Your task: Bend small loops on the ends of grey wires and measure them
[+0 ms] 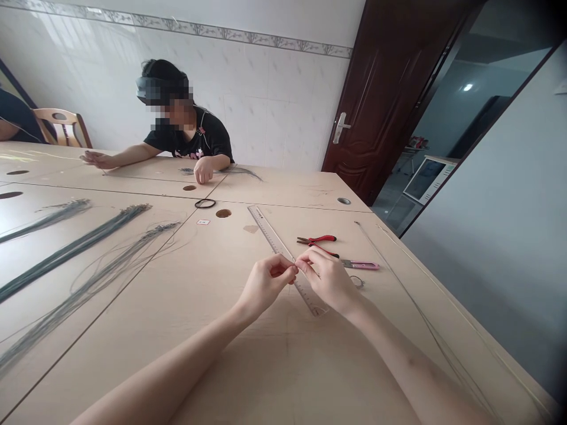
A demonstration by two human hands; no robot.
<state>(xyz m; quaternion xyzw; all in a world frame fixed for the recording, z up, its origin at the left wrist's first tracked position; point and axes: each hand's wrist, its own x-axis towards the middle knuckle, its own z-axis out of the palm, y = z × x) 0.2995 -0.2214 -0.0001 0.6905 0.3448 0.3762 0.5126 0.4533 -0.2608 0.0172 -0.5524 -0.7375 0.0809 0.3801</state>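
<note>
Left hand: the left hand (pixel 268 280) is pinched to a fine point, thumb against forefinger with hardly any gap, apparently on the near end of the thin pale strand (pixel 275 234).
Right hand: the right hand (pixel 326 276) is pinched just as closely, its fingertips meeting the left ones, apparently on the same end; the exact contact is too small to tell.
Strand, place: it runs out of the meeting fingertips and away beyond the grip, along the clear ruler (pixel 308 298); its near tip is hidden in the fingers.
Strand, handling: probably very light, thin and flexible, perhaps springy, and likely to slip or twist if held loosely. A fingertip-and-thumb pinch close to the end seems the best hold; sharp bending could kink it.
Ruler: beneath the grip, slanting from beyond it to the near side.
Pliers: the red-handled pliers (pixel 325 238) lie just beyond the right hand, partly hidden by it.
Pink-handled tool: the pink-handled tool (pixel 365 265) lies to the right of the grip, with a small ring (pixel 357 282) nearer.
Bundle: a loose grey bundle (pixel 106 268) lies well to the left of the grip.
Co-worker: a person in a black shirt (pixel 212 139) sits beyond the grip, to its left.
</note>
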